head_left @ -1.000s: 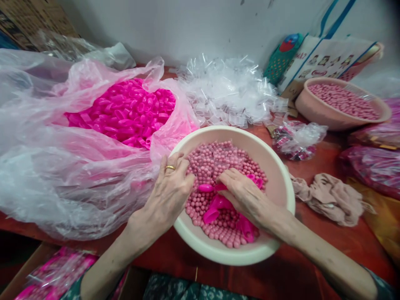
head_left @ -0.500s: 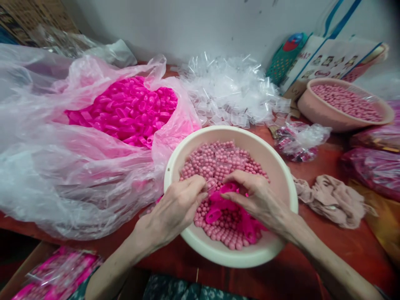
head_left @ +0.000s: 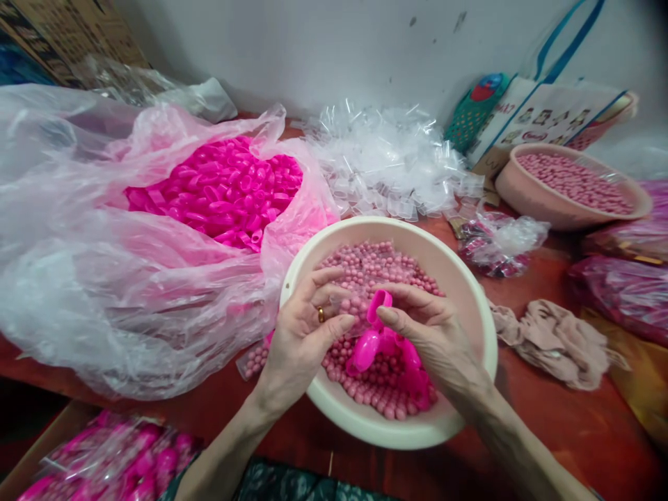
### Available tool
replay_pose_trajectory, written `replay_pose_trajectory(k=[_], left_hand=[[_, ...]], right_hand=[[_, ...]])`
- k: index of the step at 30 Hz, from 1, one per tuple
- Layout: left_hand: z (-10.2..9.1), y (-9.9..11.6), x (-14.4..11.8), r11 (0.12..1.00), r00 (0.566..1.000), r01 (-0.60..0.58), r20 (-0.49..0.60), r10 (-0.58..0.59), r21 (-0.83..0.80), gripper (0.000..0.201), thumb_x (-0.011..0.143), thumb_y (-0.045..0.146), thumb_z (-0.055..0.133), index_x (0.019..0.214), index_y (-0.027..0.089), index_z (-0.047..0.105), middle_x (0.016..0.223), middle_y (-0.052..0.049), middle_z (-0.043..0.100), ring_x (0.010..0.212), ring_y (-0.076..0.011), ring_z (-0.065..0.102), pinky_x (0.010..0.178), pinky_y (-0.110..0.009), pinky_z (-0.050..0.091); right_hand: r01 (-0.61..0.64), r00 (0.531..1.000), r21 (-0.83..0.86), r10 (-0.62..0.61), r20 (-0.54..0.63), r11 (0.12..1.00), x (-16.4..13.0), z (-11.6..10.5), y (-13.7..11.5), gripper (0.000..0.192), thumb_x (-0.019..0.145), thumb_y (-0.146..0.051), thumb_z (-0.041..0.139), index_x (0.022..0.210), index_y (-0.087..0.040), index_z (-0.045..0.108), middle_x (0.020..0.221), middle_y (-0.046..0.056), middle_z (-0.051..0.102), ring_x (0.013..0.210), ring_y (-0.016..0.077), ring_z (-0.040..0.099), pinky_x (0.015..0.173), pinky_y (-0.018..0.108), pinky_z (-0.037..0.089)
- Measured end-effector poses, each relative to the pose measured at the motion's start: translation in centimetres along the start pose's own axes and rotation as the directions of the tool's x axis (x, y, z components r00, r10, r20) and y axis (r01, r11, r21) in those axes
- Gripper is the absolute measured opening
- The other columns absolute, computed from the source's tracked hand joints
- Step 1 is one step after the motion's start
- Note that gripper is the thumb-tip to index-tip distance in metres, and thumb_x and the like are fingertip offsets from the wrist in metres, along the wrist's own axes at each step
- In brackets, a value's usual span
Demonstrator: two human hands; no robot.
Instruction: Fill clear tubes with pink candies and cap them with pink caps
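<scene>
- Broadly, a red counter [head_left: 563,431] is seen, crowded from edge to edge and backed by a pale wall.
- The left half is taken up by a large clear plastic bag [head_left: 104,299], opened at the top, in which a heap of bright pink plastic shells [head_left: 224,191] is exposed.
- Behind the centre, a pile of small clear sachets [head_left: 386,163] is spread against the wall.
- A cream basin [head_left: 470,306] is set at the near middle, touching the big bag's edge; it is filled with small pink beads [head_left: 376,261], and several loose pink shells [head_left: 412,369] are lying on them.
- A second, pinkish basin [head_left: 527,198] of the same beads is placed well apart at the far right, beside a printed carrier bag [head_left: 547,115].
- A crumpled beige cloth [head_left: 558,341] is left just right of the cream basin, with filled packets [head_left: 495,243] between the two basins.
- More filled pink packets [head_left: 115,459] are stacked in a box at the lower left, below the counter's edge.
- The left hand [head_left: 303,334], ringed, is closed on a small clear sachet [head_left: 349,306] holding beads, pinched between thumb and fingers above the cream basin.
- The right hand [head_left: 438,334] is gripping one pink shell [head_left: 378,306] at the fingertips, held upright and touching the sachet's side.
</scene>
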State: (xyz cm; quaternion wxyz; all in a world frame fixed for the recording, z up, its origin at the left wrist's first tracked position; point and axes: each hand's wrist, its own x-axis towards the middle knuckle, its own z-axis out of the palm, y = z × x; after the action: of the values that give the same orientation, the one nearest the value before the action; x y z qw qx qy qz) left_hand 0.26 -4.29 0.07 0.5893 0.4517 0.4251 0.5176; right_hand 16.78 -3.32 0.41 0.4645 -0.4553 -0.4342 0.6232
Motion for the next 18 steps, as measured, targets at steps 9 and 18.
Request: replay_pose_trajectory(k=[9, 18], left_hand=[[-0.4, -0.1, -0.1, 0.997, 0.998, 0.042, 0.041, -0.039, -0.072, 0.049, 0.078, 0.007, 0.062, 0.123, 0.020, 0.044, 0.099, -0.003, 0.062, 0.090, -0.0116, 0.059, 0.078, -0.020, 0.052], [-0.5, -0.8, 0.1, 0.994, 0.993, 0.096, 0.057, -0.099, 0.057, 0.020, 0.073, 0.011, 0.068, 0.091, 0.016, 0.064, 0.098, -0.004, 0.060, 0.090, -0.0161, 0.059, 0.080, -0.027, 0.049]], right_hand=[[0.173, 0.982, -0.201, -0.183, -0.032, 0.964, 0.8, -0.6, -1.8, 0.018, 0.077, -0.025, 0.070, 0.094, -0.023, 0.068, 0.089, 0.000, 0.070, 0.081, 0.0126, 0.065, 0.071, 0.021, 0.054], [0.582, 0.809, -0.569, -0.484, 0.332, 0.581, 1.4, 0.8, -2.4, 0.019, 0.083, -0.015, 0.062, 0.102, -0.017, 0.065, 0.096, 0.004, 0.065, 0.092, 0.0144, 0.060, 0.082, 0.026, 0.049]])
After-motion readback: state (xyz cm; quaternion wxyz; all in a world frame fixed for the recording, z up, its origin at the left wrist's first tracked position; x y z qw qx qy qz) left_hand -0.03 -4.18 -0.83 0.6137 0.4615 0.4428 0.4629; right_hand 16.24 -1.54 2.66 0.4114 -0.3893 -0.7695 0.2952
